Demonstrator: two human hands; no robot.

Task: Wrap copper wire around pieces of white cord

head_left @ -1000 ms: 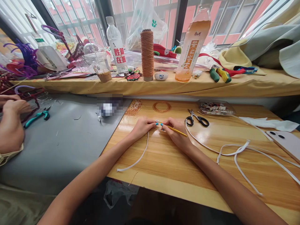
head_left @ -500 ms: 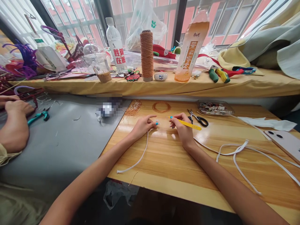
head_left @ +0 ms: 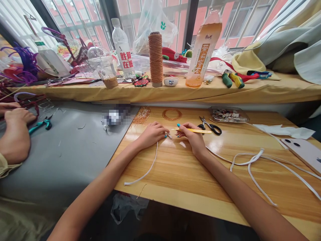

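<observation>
White cord point(head_left: 146, 173) trails from under the left hand point(head_left: 152, 135), thin and plain, bending in one long curve over the glossy wood table point(head_left: 200, 194) to a blunt end near the front edge. The left fingers are drawn together on a small white bit point(head_left: 170, 136), which pokes out past the blue nails towards the right; its exact form is too small to make out, and I cannot tell whether it joins the cord. Facing it, the right hand point(head_left: 193, 140) has thumb and fingers clamped on yellow tweezers point(head_left: 202, 131), slim and straight, pointing left at the other hand; whether their tips meet I cannot tell. Just behind the right hand lie black-handled scissors point(head_left: 215, 129), and behind the space between both hands sits a coppery coil point(head_left: 172, 114) of fine rings, with loose clippings point(head_left: 141, 116) to its left. More white cord loops and crosses itself on the right, near a pale phone point(head_left: 304, 152).
</observation>
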